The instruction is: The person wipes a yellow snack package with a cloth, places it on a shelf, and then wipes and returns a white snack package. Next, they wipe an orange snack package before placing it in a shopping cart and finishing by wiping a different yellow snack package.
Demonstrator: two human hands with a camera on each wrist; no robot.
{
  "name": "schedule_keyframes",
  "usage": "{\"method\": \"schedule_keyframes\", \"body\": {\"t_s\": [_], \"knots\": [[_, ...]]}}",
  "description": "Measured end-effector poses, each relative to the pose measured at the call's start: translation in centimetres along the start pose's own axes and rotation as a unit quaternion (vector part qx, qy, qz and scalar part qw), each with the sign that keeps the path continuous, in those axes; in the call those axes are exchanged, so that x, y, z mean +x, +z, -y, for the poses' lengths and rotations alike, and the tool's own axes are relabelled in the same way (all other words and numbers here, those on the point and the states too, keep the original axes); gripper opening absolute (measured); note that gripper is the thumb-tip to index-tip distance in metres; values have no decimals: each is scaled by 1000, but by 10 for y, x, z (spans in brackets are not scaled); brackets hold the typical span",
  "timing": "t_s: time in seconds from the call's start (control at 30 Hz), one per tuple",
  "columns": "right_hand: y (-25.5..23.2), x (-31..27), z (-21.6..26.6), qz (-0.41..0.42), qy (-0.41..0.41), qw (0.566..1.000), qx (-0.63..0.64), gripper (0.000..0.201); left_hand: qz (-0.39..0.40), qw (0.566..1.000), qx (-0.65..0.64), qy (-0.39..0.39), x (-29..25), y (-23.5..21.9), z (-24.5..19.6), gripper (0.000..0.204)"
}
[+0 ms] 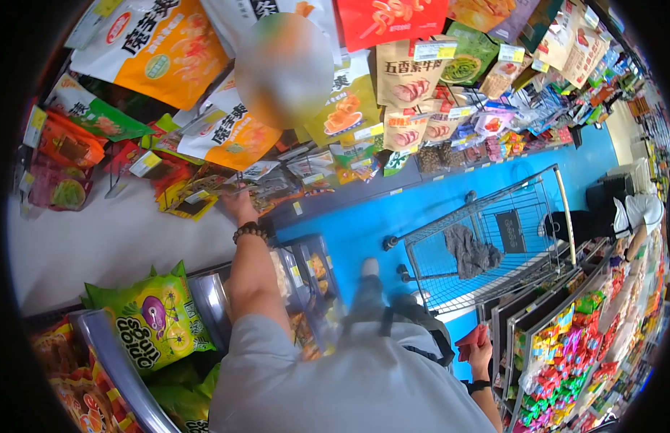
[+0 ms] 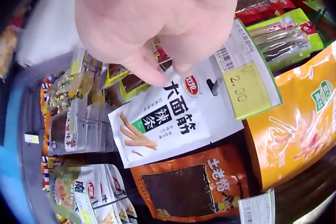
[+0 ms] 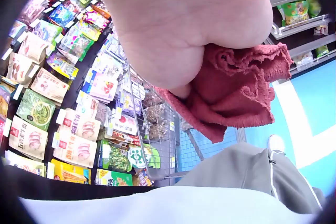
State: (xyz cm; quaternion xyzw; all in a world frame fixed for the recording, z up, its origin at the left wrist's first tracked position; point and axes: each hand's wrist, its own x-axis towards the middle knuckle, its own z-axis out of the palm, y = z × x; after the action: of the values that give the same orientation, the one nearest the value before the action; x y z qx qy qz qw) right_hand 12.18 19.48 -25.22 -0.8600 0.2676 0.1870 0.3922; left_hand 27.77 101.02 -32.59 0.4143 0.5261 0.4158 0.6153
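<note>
My left hand (image 1: 243,208) reaches into the hanging snack packets on the left shelf. In the left wrist view, its thumb and a finger (image 2: 184,68) are at the upper edge of a white snack packet (image 2: 157,121) with dark lettering and a picture of snack strips. Whether they pinch this packet I cannot tell. A price tag (image 2: 241,94) reading 2.90 hangs beside it, and an orange packet (image 2: 184,187) lies below. Low at my right side, my right hand (image 1: 481,355) grips a crumpled red cloth (image 3: 236,90), which bulges out of the fingers.
A shopping cart (image 1: 522,249) with a grey cloth (image 1: 470,251) in it stands on the blue floor (image 1: 335,216) to the right. Beyond it is another person (image 1: 634,216). A large green snack bag (image 1: 151,317) sits in the left bin. Candy racks (image 1: 566,353) stand at lower right.
</note>
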Motion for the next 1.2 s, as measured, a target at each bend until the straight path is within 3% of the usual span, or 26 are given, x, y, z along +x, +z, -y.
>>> {"method": "schedule_keyframes", "body": {"t_s": [0.03, 0.07, 0.17, 0.2, 0.3, 0.4, 0.5, 0.6, 0.67, 0.77, 0.83, 0.9, 0.97, 1.0, 1.03, 1.1, 1.13, 1.2], "knots": [[0, -3, 0, -8, -3, 1000, -12, 43, -15, 999, -4, -41, -18, 7, -13, 58], [1, 0, -9, -17, -14, 999, -35, 44, 45, 997, -40, 42, 62, -30, 71, 58], [2, 5, -24, -32, -29, 993, -106, 45, 28, 989, -113, -95, 55, -31, 92, 47], [3, 6, -24, -32, -29, 994, -103, 45, 14, 995, -41, -85, 28, -18, 84, 36], [9, 0, 8, -15, -6, 999, -47, 42, 185, 974, 36, -123, 33, -27, 129, 22], [11, 13, -7, 38, 44, 997, 49, 41, 174, 970, 96, -142, -21, 2, 115, 18], [13, 21, -24, 29, 14, 998, 46, 40, 198, 962, 131, -134, -38, 23, 116, 25], [10, 3, 20, -18, -36, 998, -54, 42, 243, 951, 169, -86, -38, 41, 117, 32], [7, 12, -2, -13, -28, 998, -61, 44, 254, 946, 200, -29, -34, 53, 116, 37], [0, 6, -13, -11, -10, 998, -59, 49, 233, 944, 218, 88, 18, 71, 156, 45], [-2, -8, 15, 8, 40, 998, -39, 55, 225, 884, 370, 175, 8, 93, 116, 55], [-8, 4, -31, 12, 54, 996, -72, 57, 240, 934, 247, 98, 4, 112, 101, 56], [-11, 10, -50, 5, 34, 994, -108, 59, 228, 910, 304, 163, 60, 125, 136, 62], [-13, 11, -48, 28, 76, 993, -91, 59, 221, 906, 315, 175, 79, 130, 145, 61], [-7, -1, 6, 23, 39, 985, -166, 60, 223, 907, 307, 180, 89, 136, 146, 60], [-6, 16, -37, 19, 6, 985, -174, 57, 232, 916, 273, 182, 105, 149, 138, 59], [5, 8, 18, 37, -11, 987, -156, 51, 238, 922, 248, 181, 112, 155, 136, 58], [17, 14, 48, 56, 12, 989, -136, 46, 254, 933, 192, 169, 125, 162, 134, 56]]}}
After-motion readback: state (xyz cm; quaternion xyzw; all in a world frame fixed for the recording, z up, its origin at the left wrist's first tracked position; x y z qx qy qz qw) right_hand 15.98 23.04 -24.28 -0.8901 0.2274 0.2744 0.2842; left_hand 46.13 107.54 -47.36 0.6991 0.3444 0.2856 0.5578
